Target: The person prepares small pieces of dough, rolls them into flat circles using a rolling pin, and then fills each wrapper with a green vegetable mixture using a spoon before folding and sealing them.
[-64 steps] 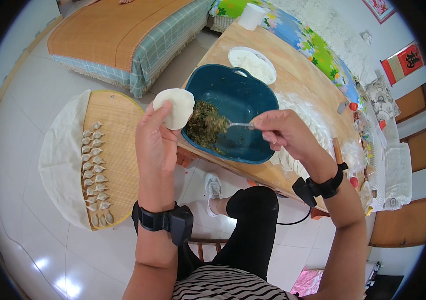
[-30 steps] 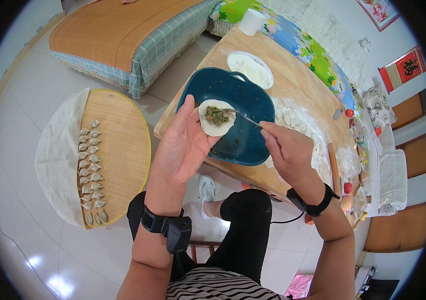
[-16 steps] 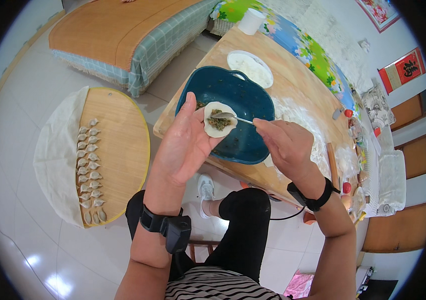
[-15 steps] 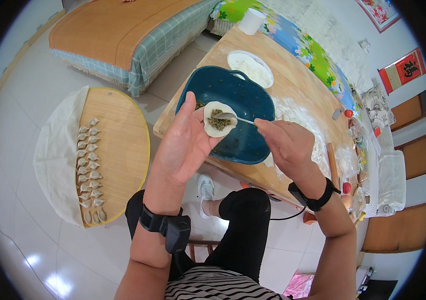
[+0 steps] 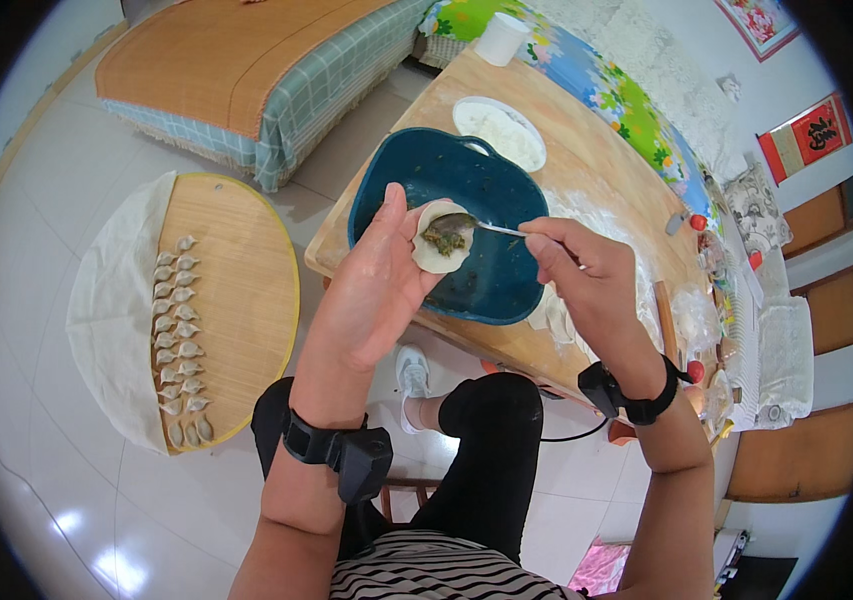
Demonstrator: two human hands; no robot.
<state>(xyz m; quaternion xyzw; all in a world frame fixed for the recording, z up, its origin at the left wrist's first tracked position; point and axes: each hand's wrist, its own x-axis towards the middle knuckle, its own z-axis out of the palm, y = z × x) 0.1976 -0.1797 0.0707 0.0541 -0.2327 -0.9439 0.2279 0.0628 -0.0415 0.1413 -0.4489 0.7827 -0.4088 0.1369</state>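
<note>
A round dumpling wrapper [image 5: 432,260] lies on the fingers of my left hand [image 5: 366,290], whose thumb stands up beside it. Dark green minced filling [image 5: 446,240] sits in its middle. In my right hand [image 5: 594,280] I grip the handle of a metal spoon [image 5: 498,229]; its bowl rests tilted on the filling. Both hands are over a deep blue plastic basin [image 5: 494,290] with smears of filling inside. Finished dumplings [image 5: 186,330] stand in rows on a round wooden board [image 5: 251,290] at the left, partly covered by a white cloth [image 5: 111,320].
The basin stands on a wooden table [image 5: 416,105] with a white plate [image 5: 458,112], a paper roll [image 5: 502,40], scattered flour [image 5: 596,215] and a rolling pin [image 5: 665,318]. More wrappers [image 5: 552,315] lie right of the basin. A covered bed [image 5: 206,60] is at the back left.
The spoon's bowl has turned over and lies more steeply on the filling. My right hand has shifted slightly right and up; my left hand stays nearly in place.
</note>
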